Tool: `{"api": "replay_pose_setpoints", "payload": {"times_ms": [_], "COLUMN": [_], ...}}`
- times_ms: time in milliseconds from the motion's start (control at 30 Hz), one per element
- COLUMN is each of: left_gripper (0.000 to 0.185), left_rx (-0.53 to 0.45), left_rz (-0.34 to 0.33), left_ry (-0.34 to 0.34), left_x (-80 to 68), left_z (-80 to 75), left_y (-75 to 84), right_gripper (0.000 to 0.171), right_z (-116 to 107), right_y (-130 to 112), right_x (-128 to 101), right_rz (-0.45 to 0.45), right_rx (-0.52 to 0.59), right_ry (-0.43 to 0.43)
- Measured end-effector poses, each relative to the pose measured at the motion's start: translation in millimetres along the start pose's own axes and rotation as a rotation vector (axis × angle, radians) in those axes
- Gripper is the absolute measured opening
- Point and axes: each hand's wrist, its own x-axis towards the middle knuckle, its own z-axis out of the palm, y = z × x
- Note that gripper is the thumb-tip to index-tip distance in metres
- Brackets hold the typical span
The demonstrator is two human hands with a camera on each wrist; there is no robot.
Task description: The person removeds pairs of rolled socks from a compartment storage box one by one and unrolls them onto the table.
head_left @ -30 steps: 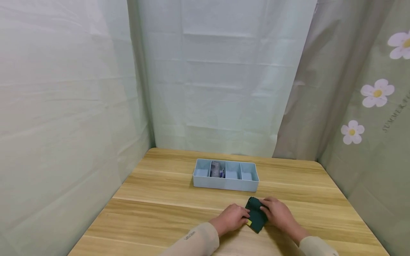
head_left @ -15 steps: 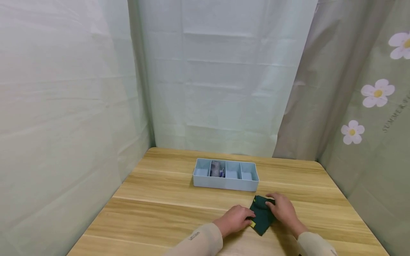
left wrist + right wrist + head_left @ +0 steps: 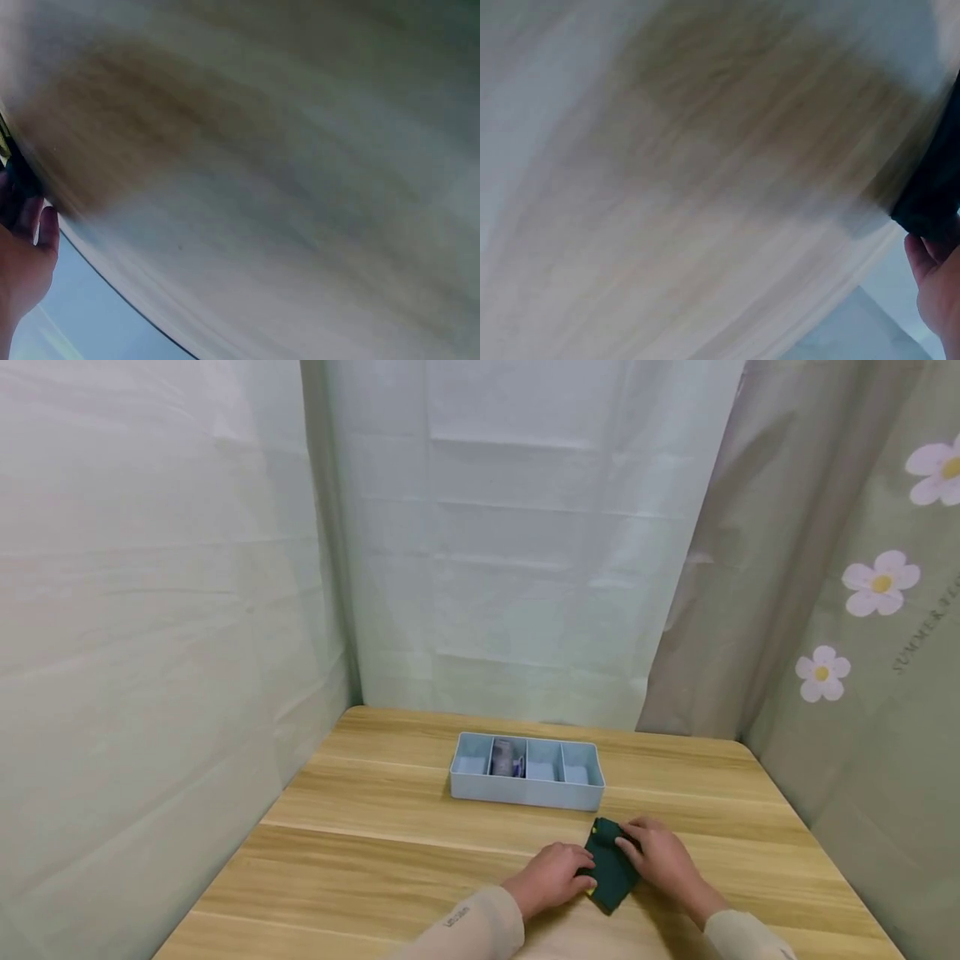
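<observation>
A folded dark green cloth (image 3: 613,878) with small yellow patches lies on the wooden table in the head view; its exact kind is not plain. My left hand (image 3: 551,878) grips its left edge with fingers and thumb, partly covering a yellow patch. On the other side my right hand (image 3: 663,860) pinches the rolled or folded upper right part. In the left wrist view the left hand (image 3: 26,259) and a bit of dark cloth (image 3: 22,176) show at the edge. The right wrist view has the right hand (image 3: 939,289) at the cloth's (image 3: 934,195) corner.
Behind the cloth stands a light blue divided box (image 3: 525,792). Its second compartment from the left holds a grey rolled fabric item (image 3: 502,758) with blue bits beside it. Pale curtains (image 3: 510,568) enclose the wooden table (image 3: 360,843).
Both hands and the cloth shifted slightly right, then stayed nearly in place. The cloth's upper part became more folded over under the right hand, and a yellow patch came into view at its top.
</observation>
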Motion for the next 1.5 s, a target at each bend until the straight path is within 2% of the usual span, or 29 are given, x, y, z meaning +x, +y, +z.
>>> {"api": "replay_pose_setpoints", "payload": {"times_ms": [167, 433, 633, 967, 1133, 1267, 1400, 1500], "left_gripper": [0.033, 0.034, 0.034, 0.036, 0.037, 0.037, 0.038, 0.038], "left_rx": [0.028, 0.146, 0.152, 0.217, 0.209, 0.185, 0.172, 0.167], "left_rz": [-0.059, -0.021, -0.001, 0.021, 0.01, 0.001, -0.003, -0.012], "left_ry": [-0.005, -0.042, -0.063, -0.082, -0.101, -0.12, -0.13, -0.134], "left_x": [1.3, 3.8, 4.7, 4.9, 5.4, 6.8, 8.0, 7.7], "left_z": [4.7, 4.4, 2.6, 2.9, 2.1, 2.8, 4.0, 3.9], "left_y": [1.2, 2.5, 0.6, -1.8, -1.3, -2.0, -3.0, -3.8], "right_gripper": [0.026, 0.02, 0.021, 0.021, 0.025, 0.024, 0.011, 0.006], "right_z": [2.2, 2.8, 1.0, -8.3, -8.2, -3.0, 0.5, 0.8], "right_y": [4.1, 10.2, 11.4, 6.6, 8.4, 14.9, 20.4, 19.9], "right_x": [-2.2, 5.1, 13.9, 28.3, 30.5, 28.0, 24.9, 25.5], "right_rz": [0.009, 0.052, 0.149, 0.3, 0.339, 0.31, 0.193, 0.093], "right_rx": [0.049, 0.101, 0.155, 0.112, 0.109, 0.1, 0.023, -0.038], "right_ry": [-0.037, -0.032, -0.086, -0.189, -0.189, -0.084, 0.016, 0.032]}}
